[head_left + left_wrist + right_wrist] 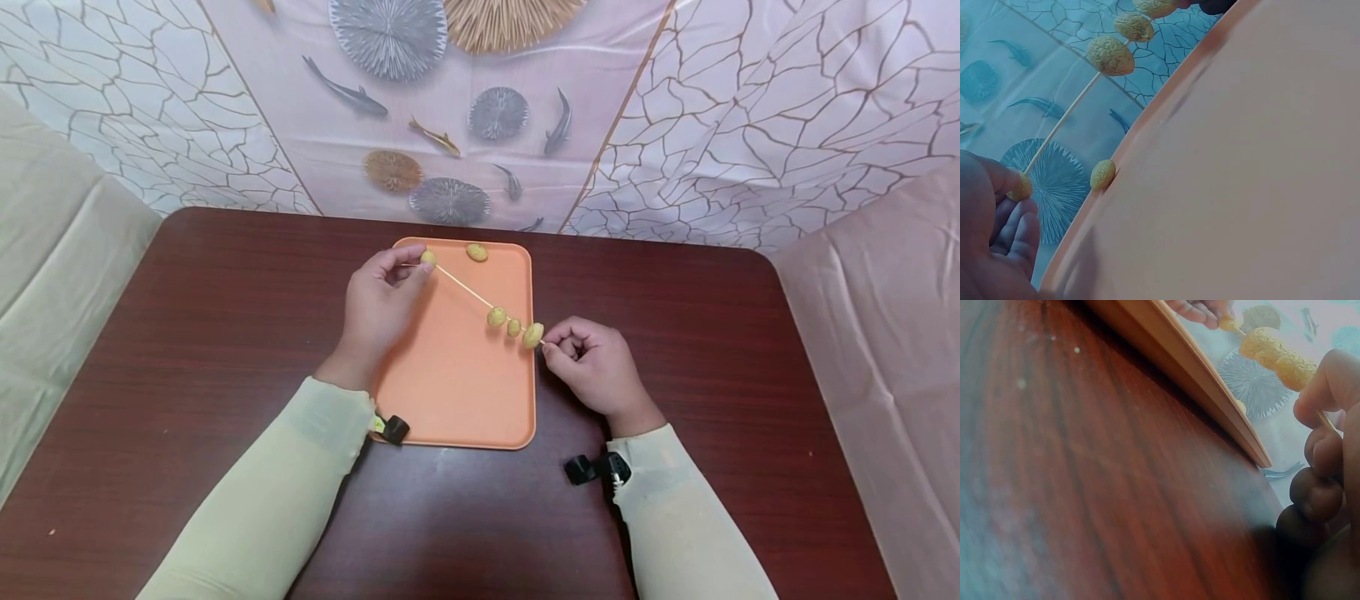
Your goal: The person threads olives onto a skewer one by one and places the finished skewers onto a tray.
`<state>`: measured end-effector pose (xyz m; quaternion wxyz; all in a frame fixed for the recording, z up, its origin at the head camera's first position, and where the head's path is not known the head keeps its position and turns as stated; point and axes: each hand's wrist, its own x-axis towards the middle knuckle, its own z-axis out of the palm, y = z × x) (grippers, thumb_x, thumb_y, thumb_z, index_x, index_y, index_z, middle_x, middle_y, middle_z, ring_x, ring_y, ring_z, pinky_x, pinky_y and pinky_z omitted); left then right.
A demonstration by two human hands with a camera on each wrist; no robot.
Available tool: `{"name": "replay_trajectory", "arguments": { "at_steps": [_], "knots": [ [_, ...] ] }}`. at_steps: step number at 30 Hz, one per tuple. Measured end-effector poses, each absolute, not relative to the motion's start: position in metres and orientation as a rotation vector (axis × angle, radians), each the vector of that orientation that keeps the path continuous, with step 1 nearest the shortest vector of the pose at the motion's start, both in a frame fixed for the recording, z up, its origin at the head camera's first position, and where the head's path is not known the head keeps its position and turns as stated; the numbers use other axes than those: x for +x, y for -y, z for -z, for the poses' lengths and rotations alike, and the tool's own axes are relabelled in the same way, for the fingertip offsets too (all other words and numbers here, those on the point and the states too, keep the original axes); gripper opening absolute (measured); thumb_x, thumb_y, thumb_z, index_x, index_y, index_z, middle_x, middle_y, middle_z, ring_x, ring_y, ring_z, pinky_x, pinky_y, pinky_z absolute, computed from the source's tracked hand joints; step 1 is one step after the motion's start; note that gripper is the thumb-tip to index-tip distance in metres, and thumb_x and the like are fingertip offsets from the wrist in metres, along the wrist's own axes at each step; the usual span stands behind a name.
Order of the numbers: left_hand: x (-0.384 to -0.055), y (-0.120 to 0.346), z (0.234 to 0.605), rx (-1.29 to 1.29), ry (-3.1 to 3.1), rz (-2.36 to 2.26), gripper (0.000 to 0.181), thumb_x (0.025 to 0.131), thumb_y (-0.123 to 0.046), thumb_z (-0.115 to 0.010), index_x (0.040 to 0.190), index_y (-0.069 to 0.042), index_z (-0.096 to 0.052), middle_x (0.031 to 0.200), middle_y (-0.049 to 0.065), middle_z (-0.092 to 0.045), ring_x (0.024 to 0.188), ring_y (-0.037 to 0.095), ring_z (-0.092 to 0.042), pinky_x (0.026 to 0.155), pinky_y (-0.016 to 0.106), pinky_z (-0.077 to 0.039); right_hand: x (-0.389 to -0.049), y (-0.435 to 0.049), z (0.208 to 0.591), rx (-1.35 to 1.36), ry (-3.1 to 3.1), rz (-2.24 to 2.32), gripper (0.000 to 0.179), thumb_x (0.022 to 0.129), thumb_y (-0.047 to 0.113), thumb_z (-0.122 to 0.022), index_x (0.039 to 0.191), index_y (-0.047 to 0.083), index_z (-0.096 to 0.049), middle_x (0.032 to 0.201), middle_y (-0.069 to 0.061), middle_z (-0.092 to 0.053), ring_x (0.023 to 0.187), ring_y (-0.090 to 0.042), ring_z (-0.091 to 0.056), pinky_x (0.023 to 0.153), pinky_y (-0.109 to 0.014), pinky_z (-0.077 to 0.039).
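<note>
A thin wooden skewer (465,287) slants above the orange tray, held between both hands. Three small yellow, wrinkled oval balls sit threaded towards its right end, the middle one (513,327) smaller than its neighbours. My left hand (378,300) pinches another wrinkled ball (428,257) between thumb and fingers at the skewer's far left end. In the left wrist view the skewer (1060,126) meets this ball (1020,187), partly covered by the fingers. My right hand (596,367) grips the skewer's other end just past the last ball, its remaining fingers curled in.
Under the skewer lies the orange tray (450,392) on a dark brown table (225,333). A loose yellow ball (477,252) rests at the tray's far edge. Patterned cloth (465,167) hangs behind the table, with plain cloth on both sides.
</note>
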<state>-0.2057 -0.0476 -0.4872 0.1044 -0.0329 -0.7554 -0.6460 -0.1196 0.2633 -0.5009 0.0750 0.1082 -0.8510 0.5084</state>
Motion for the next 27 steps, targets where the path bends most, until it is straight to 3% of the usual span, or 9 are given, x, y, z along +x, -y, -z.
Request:
{"name": "replay_trajectory", "arguments": {
  "at_steps": [11,27],
  "knots": [
    [-0.2038,0.0440,0.4861,-0.126,2.293,1.699,0.024,0.103,-0.017,-0.084,0.124,-0.006,-0.084,0.112,0.011,-0.078,0.098,0.016,-0.075,0.084,0.014,-0.058,-0.1206,-0.2646,0.5028,0.327,2.557,-1.535,0.011,0.096,0.004,-0.081,0.092,0.015,-0.081,0.068,0.003,-0.060,0.059,-0.009,-0.052,0.054,-0.020,-0.043],
    [-0.2006,0.0422,0.4833,-0.118,2.413,1.614,0.027,0.103,-0.021,-0.084,0.126,-0.008,-0.083,0.114,0.008,-0.078,0.102,0.018,-0.077,0.087,0.021,-0.061,-0.1197,-0.2636,0.5014,0.338,2.582,-1.532,0.014,0.096,0.004,-0.080,0.093,0.017,-0.081,0.069,0.003,-0.058,0.061,-0.009,-0.052,0.055,-0.020,-0.042]
  ]
}}
